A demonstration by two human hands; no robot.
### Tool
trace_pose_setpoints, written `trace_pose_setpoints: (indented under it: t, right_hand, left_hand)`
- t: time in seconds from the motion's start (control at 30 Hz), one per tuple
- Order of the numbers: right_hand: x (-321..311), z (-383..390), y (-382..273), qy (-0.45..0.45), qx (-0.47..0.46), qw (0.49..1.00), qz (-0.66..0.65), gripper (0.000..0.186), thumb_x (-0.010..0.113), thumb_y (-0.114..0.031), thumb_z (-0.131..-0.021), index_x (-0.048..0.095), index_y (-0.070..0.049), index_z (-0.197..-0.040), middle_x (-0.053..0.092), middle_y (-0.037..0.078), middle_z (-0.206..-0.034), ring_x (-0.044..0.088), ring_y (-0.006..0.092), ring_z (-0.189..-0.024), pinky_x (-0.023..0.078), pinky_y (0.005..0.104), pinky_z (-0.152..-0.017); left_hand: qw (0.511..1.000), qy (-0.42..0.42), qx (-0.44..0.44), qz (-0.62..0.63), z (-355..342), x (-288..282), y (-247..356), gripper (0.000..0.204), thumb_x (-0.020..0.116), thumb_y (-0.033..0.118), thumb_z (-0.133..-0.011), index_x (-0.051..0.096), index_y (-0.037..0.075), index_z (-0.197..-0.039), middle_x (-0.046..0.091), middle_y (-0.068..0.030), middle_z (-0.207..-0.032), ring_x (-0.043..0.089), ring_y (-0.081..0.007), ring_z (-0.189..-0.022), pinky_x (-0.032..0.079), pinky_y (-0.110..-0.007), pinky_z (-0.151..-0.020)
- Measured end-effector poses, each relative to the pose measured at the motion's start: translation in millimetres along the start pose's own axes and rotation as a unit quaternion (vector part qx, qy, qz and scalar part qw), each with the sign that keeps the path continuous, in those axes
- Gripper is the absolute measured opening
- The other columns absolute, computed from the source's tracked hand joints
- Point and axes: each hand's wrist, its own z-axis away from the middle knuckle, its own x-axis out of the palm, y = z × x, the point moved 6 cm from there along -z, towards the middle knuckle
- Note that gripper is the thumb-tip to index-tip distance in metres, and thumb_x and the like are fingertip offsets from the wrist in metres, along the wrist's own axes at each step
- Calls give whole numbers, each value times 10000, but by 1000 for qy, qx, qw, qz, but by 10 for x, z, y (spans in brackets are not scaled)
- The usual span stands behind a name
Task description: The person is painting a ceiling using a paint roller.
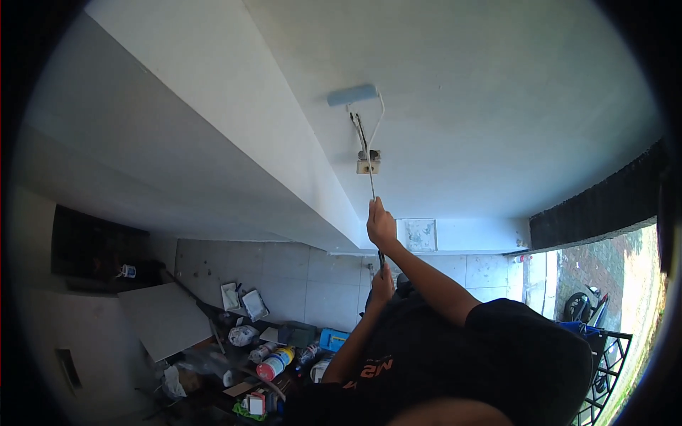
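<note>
A paint roller with a pale blue sleeve point(353, 95) lies against the white wall, its bent wire frame leading down to a thin handle. My right hand point(381, 226) is closed round the handle, higher up. Lower on the same handle, close to my body, my left hand point(383, 285) is closed too. Behind the frame, an electrical socket point(368, 167) hangs from the wall surface with loose wires above it. Whether the sleeve is wet with paint I cannot tell.
A white beam point(234, 117) juts out left of the roller. Down on the tiled floor point(284, 277) lie two paint trays point(254, 304), a paint bucket point(275, 363), a blue box point(332, 339) and bags. A grey board point(167, 319) leans at left. A motorcycle point(586, 307) stands outside at right.
</note>
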Motion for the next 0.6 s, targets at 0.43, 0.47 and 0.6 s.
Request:
trace_pose_setpoints:
  t: [0.43, 0.47, 0.6]
  right_hand:
    - [-345, -437, -1117, 27, -98, 984, -149, 323, 285, -309, -970, 421, -47, -838, 504, 178, -563, 515, 417, -554, 372, 492, -502]
    - [-373, -469, -1212, 27, -120, 981, -148, 314, 287, -302, -969, 420, -47, -842, 509, 179, -568, 519, 414, -560, 375, 491, -507]
    - [-308, -511, -1346, 38, -117, 986, -113, 298, 292, -287, -967, 413, -47, -838, 530, 186, -583, 533, 411, -568, 383, 503, -511]
  left_hand:
    - [974, 39, 219, 52, -80, -320, 1407, 452, 403, 484, -918, 381, 102, -678, 352, 22, -492, 322, -74, -348, 284, -225, -321]
    - [974, 37, 217, 52, -90, -319, 1490, 452, 403, 484, -918, 381, 102, -678, 352, 22, -492, 322, -74, -348, 284, -225, -321]
    - [976, -17, 159, 147, -149, -389, 1515, 496, 392, 560, -889, 367, 112, -679, 293, 33, -486, 278, -65, -344, 266, -221, -317]
